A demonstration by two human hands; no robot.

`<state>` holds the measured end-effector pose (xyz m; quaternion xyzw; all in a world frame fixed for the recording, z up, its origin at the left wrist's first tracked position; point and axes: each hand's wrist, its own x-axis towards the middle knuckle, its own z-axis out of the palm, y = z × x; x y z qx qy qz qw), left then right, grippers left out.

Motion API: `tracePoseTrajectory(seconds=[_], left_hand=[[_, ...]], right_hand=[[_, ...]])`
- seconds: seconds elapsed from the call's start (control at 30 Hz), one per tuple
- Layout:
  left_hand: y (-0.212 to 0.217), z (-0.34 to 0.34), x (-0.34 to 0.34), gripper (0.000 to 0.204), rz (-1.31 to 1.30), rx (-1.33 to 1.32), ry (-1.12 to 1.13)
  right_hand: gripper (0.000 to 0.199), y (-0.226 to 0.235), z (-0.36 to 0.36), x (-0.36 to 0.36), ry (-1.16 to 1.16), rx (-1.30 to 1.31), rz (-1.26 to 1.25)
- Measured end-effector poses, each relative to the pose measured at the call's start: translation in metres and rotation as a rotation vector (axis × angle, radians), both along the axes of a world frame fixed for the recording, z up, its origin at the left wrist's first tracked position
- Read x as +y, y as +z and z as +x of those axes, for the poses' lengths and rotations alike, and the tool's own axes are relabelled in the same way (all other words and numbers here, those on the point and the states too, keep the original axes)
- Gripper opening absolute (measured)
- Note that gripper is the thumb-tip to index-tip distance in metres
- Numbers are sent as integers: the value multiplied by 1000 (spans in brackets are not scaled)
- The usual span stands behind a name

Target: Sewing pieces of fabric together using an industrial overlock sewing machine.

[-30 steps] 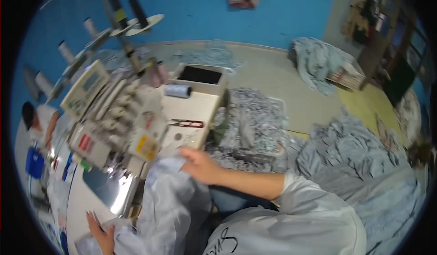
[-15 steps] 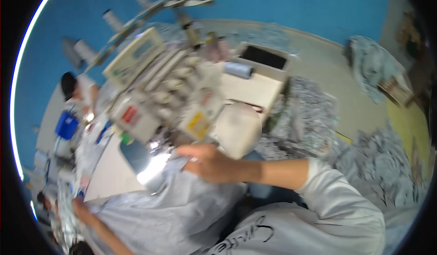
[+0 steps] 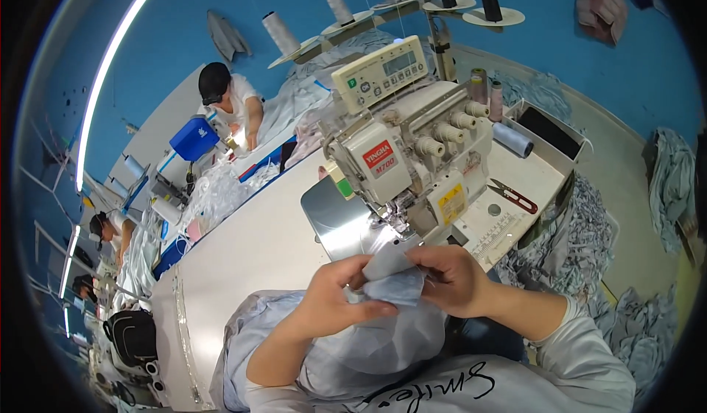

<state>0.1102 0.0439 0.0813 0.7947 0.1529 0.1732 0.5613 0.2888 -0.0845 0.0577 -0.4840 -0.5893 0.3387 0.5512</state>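
1. Since a moment ago the left hand (image 3: 335, 299) has come up from the table's near edge to meet the right hand (image 3: 449, 280). Both now pinch one small fold of pale grey-blue woven cloth (image 3: 394, 284), where earlier only the right hand lay on it.
2. The left hand's fingers are closed on the fold's near edge, thumb on top. The right hand's fingers are curled tight on its far edge. Neither hand is spread.
3. The fold sits just in front of the cream-coloured overlock sewing machine (image 3: 409, 148), close to its presser foot (image 3: 394, 218) but not under it. The rest of the garment hangs from the fold into the person's lap.
4. By my reading, the step in hand is matching two edges before stitching.
5. The next move calls for keeping the edges level while sliding them to the foot, fingers clear of the needle.
6. Red-handled thread snips (image 3: 513, 196) lie right of the machine on the white table (image 3: 250, 243).
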Motion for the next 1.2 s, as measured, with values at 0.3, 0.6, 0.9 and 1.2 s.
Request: tracePoseTrajectory(seconds=[0.3,0.6,0.9,1.2], left_hand=[[2,1,1,10,358,-54,254],[0,13,2,12,334,-61,104],[-16,33,-1,24,729,-7,360],[-15,46,19,9,847,-1,202]], right_hand=[[35,-7,17,-5,-559,-647,446],[22,12,9,-8,-426,-271,432],[12,-29,20,22,-403,-10,34],[14,-29,35,38,-427,-4,-63]])
